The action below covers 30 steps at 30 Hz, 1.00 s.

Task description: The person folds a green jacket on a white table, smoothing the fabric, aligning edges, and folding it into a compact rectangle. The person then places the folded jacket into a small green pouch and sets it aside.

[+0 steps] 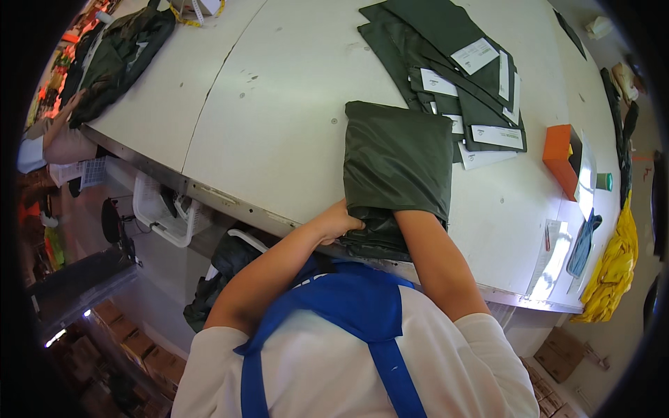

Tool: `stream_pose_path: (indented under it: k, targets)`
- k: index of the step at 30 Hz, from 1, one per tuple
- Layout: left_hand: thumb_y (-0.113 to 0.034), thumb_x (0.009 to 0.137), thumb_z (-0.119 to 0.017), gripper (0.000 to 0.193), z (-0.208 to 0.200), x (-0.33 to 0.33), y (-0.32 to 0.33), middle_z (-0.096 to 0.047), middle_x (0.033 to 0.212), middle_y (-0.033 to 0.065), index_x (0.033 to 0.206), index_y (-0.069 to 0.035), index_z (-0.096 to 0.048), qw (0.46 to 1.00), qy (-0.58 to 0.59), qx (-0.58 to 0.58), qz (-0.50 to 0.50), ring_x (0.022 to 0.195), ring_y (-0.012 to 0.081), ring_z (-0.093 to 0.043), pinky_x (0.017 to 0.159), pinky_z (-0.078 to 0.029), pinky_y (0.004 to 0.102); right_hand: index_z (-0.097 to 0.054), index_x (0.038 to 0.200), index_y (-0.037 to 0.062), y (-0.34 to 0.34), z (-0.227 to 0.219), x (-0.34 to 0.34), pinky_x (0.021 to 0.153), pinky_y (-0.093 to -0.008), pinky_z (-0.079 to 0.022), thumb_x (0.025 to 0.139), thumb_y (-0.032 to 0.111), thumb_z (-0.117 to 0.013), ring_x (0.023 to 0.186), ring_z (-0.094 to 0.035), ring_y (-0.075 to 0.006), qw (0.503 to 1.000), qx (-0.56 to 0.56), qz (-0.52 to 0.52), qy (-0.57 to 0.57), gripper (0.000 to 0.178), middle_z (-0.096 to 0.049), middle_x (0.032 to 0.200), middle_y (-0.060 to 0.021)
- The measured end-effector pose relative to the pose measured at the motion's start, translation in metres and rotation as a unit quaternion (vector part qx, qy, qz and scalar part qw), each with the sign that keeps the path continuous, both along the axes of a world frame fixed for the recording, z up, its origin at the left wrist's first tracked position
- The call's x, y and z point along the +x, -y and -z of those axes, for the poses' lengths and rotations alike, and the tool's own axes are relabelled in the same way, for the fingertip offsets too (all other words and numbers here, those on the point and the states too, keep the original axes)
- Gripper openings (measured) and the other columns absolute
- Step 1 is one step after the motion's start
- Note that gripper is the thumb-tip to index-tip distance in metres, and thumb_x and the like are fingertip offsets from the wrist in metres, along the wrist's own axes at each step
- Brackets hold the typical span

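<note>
A dark green fabric pouch or folded garment (398, 157) lies at the table's near edge in front of me. My left hand (336, 222) curls its fingers around the dark, crumpled fabric (378, 235) at the near left side, by the opening. Past the wrist my right hand is covered by the upper layer of the green fabric, so its fingers do not show; only my right forearm (437, 256) is visible. Just beyond, flat dark green packets (425, 49) with white labels (475, 56) lie fanned in an overlapping pile.
The white table (279, 90) has a seam across it. At right are an orange box (559, 155), a green roll (603, 182) and yellow fabric (613, 254). A white basket (164, 209) stands below the edge. Far left, another person's hand (72, 104) touches dark garments (122, 63).
</note>
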<state>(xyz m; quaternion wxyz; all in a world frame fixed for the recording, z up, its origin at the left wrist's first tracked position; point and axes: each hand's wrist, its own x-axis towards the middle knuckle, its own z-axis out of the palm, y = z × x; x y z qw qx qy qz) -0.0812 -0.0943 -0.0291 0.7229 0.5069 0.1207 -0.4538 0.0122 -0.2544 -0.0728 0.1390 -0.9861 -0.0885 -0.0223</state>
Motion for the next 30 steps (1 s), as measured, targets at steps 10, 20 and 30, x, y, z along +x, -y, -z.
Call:
stream_pose_path:
  k: [10, 20, 30]
  targets:
    - [0.010, 0.073, -0.062, 0.065, 0.012, -0.004, 0.001, -0.053, 0.127, 0.0099, 0.133, -0.003, -0.041, 0.991, -0.046, -0.086, -0.097, 0.116, 0.0195, -0.050, 0.101, -0.039, 0.0333, -0.062, 0.109, 0.0013, 0.012, 0.008, 0.011, 0.087, -0.0391, -0.049, 0.083, 0.034, -0.057, 0.100, -0.062, -0.0316, 1.000, 0.011, -0.011, -0.012, 0.042, -0.063, 0.105, -0.0207]
    - [0.015, 0.076, -0.058, 0.069, 0.009, -0.022, -0.009, -0.049, 0.128, 0.0088, 0.137, -0.004, -0.035, 0.997, 0.005, 0.015, -0.072, 0.117, 0.0205, -0.048, 0.102, -0.037, 0.0337, -0.062, 0.109, 0.0016, 0.040, -0.002, -0.024, 0.086, -0.0392, -0.049, 0.083, 0.035, -0.057, 0.098, -0.063, -0.0315, 0.998, 0.017, 0.055, 0.004, 0.042, -0.064, 0.103, -0.0204]
    - [0.008, 0.075, -0.062, 0.075, 0.017, -0.032, -0.026, -0.047, 0.134, 0.0119, 0.141, -0.005, -0.030, 0.998, -0.014, -0.010, -0.060, 0.126, 0.0221, -0.043, 0.106, -0.034, 0.0373, -0.056, 0.115, -0.0018, 0.084, -0.105, -0.108, 0.082, -0.0348, -0.048, 0.082, 0.015, -0.068, 0.098, -0.061, -0.0246, 0.884, 0.342, 0.266, -0.176, 0.039, -0.063, 0.104, -0.0177]
